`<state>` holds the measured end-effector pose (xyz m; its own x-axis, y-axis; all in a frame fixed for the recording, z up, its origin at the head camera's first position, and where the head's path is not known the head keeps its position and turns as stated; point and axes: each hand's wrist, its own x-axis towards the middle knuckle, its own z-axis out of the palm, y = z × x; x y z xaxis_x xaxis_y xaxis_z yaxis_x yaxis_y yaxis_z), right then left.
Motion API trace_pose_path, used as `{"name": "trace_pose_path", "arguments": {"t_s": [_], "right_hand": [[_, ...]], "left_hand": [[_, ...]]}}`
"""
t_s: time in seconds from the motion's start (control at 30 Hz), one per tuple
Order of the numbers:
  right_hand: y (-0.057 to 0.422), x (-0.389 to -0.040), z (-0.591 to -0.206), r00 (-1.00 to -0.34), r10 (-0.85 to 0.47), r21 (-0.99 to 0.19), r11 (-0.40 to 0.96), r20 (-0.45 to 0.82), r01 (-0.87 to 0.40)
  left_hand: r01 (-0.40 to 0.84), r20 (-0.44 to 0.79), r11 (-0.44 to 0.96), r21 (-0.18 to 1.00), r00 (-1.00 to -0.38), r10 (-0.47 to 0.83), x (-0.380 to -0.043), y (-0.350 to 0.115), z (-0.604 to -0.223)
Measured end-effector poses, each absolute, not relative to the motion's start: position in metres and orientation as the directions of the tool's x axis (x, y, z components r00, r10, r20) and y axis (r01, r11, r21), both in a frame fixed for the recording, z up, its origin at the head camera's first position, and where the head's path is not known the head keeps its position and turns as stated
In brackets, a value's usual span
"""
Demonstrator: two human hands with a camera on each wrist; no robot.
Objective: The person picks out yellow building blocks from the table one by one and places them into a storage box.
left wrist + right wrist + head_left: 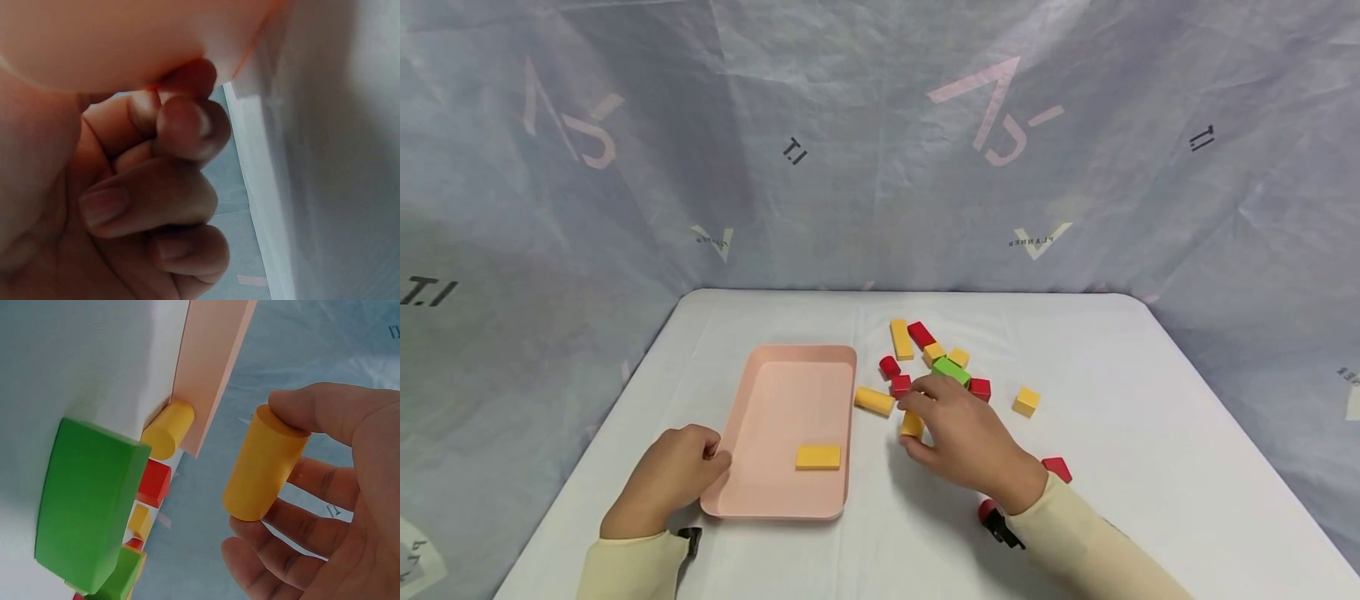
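My left hand [676, 468] is at the left rim of a pink tray [737, 417], pinching its edge between thumb and curled fingers [187, 128]. In the left wrist view the tray's wall covers part of those fingers. A yellow rectangular block [818, 457] lies inside the tray, near its right wall. My right hand [966, 437] holds a yellow cylinder [265, 465] by its two ends, thumb against one and fingertips at the other. Right of the tray on the table, a second yellow cylinder [874, 401] lies beside its wall.
Several red, yellow and green blocks cluster beyond my right hand, among them a green block [951, 372] and a red cylinder [890, 367]. A yellow cube [1026, 402] sits farther right. Near my right wrist lie a red triangular block [1057, 468] and a partly hidden red piece [987, 508].
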<state>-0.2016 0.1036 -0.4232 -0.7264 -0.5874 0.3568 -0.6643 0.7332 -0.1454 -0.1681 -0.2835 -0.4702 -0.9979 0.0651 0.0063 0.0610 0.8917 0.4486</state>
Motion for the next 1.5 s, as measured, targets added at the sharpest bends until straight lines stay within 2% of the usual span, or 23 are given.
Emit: {"name": "trace_pose_path", "arguments": {"t_s": [0.97, 1.5], "right_hand": [[0.090, -0.198, -0.424, -0.704, -0.601, -0.168, 0.703, 0.379, -0.691], [0.077, -0.197, -0.423, -0.691, -0.634, -0.172, 0.681, 0.347, -0.712]], "left_hand": [[0.052, -0.006, 0.891, 0.450, -0.998, 0.061, -0.168, -0.282, -0.468], [0.055, -0.010, 0.890, 0.452, -0.998, 0.067, -0.168, -0.282, -0.468]]}}
